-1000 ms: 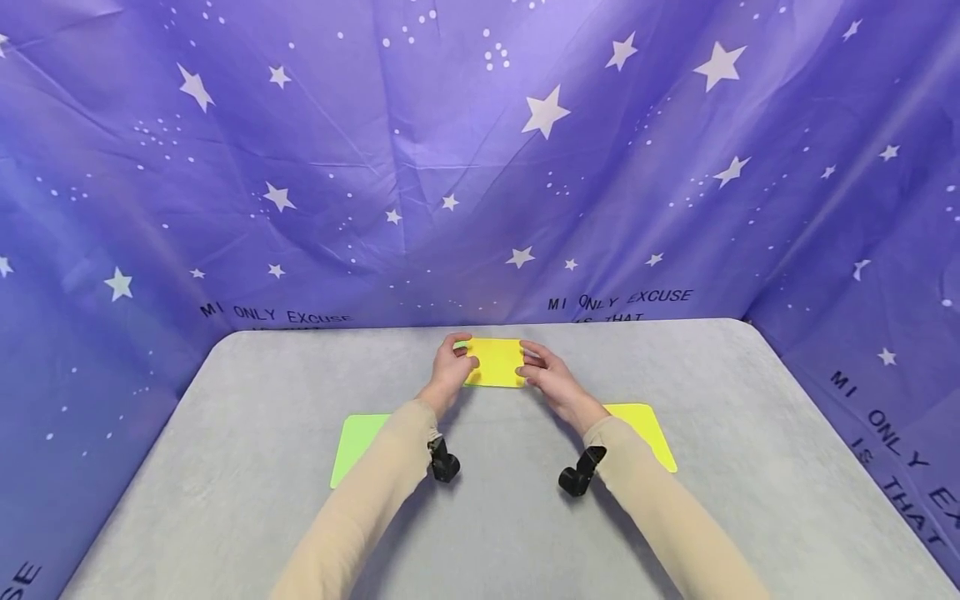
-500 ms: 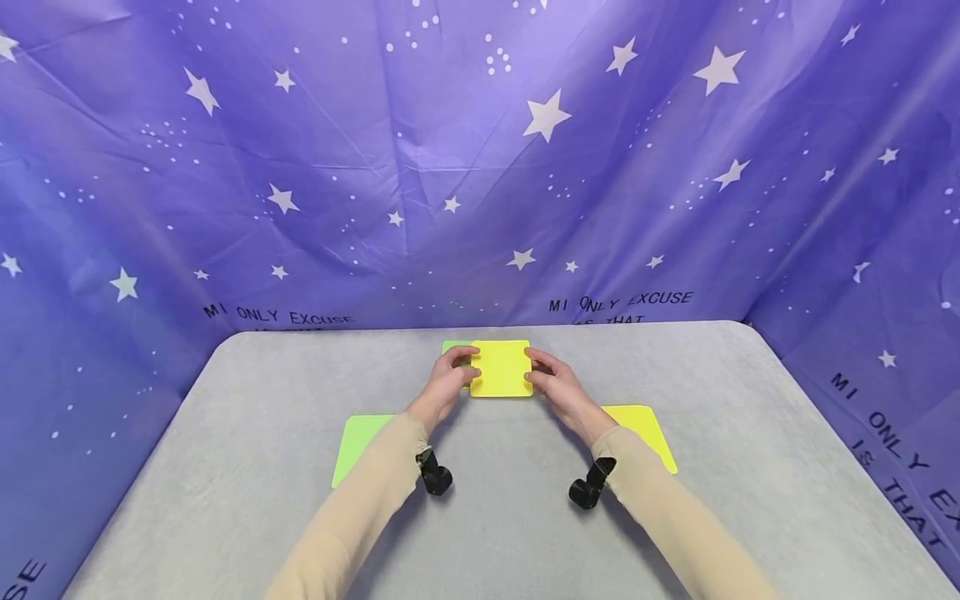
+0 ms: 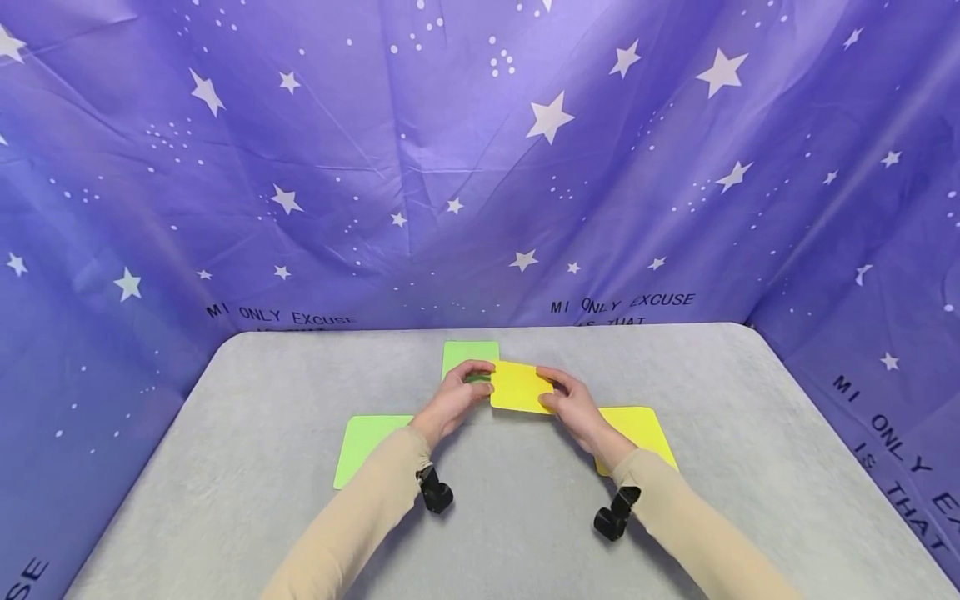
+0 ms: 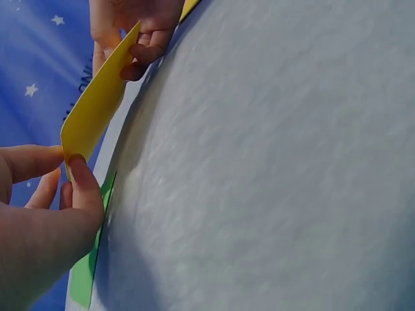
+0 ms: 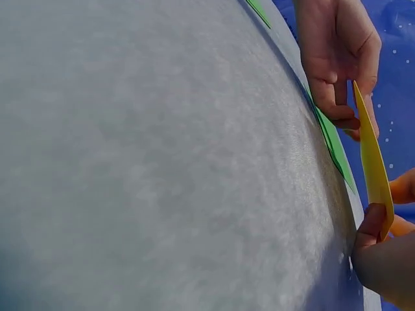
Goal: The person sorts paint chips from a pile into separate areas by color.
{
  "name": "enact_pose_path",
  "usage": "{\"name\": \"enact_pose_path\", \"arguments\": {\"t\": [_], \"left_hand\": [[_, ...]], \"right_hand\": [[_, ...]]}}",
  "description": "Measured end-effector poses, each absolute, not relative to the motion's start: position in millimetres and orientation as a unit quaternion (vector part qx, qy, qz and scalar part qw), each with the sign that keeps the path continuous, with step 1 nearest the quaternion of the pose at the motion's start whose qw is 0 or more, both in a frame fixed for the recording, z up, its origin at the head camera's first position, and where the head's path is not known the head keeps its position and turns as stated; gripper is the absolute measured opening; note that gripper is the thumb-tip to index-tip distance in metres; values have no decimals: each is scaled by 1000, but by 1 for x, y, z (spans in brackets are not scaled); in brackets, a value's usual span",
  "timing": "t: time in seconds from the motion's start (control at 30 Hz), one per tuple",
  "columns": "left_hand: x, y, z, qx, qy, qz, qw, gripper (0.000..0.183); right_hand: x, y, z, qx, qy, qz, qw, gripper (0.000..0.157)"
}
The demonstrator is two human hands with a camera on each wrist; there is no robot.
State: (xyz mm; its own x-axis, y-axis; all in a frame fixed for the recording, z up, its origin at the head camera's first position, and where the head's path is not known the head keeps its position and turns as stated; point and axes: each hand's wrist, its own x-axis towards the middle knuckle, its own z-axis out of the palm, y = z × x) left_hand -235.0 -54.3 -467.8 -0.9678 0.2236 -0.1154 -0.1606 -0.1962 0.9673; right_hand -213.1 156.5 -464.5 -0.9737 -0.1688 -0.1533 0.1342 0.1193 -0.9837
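Both hands hold a thin yellow card (image 3: 519, 386) with rounded corners above the table. In the head view my left hand (image 3: 452, 402) pinches its left edge between thumb and fingers. The right hand (image 3: 577, 410) grips the opposite edge in the same way. Seen from the left wrist, the yellow card (image 4: 97, 103) is tilted and raised off the tabletop. Behind the left hand, a green card (image 3: 468, 352) lies near the table's far edge, partly covered by the fingers. In the right wrist view that green card (image 5: 334, 149) lies flat below the yellow one.
Another green card (image 3: 367, 442) lies at the left, partly under the left forearm in view. A second yellow card (image 3: 637, 429) lies at the right, partly behind the right wrist. The grey table (image 3: 510, 517) meets a purple starry curtain (image 3: 465, 150) at its far edge.
The held yellow card has moved right and toward the person, off the green card at the back, which now shows more fully. It has turned slightly, its right side lower.
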Motion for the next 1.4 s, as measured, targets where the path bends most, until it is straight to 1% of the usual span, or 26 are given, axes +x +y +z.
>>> {"name": "enact_pose_path", "arguments": {"t": [0.3, 0.5, 0.6, 0.87, 1.17, 1.27, 1.4], "left_hand": [[-224, -35, -470, 48, 592, 792, 144, 39], [-217, -22, -471, 54, 574, 801, 162, 39], [-213, -15, -471, 58, 578, 797, 166, 40], [-205, 8, -472, 74, 669, 727, 135, 36], [-196, 26, -472, 87, 691, 706, 125, 34], [-192, 31, -471, 101, 705, 692, 115, 33], [-189, 36, -468, 130, 735, 658, 94, 29]], "right_hand": [[-189, 178, -457, 15, 754, -650, 94, 50], [-176, 192, -451, 26, 752, -651, 99, 50], [-171, 201, -449, 26, 764, -638, 91, 51], [-160, 223, -449, 16, 806, -590, 51, 51], [-150, 244, -450, 9, 798, -601, 47, 54], [-146, 252, -451, 2, 810, -585, 36, 52], [-141, 261, -452, -13, 830, -557, 3, 46]]}}
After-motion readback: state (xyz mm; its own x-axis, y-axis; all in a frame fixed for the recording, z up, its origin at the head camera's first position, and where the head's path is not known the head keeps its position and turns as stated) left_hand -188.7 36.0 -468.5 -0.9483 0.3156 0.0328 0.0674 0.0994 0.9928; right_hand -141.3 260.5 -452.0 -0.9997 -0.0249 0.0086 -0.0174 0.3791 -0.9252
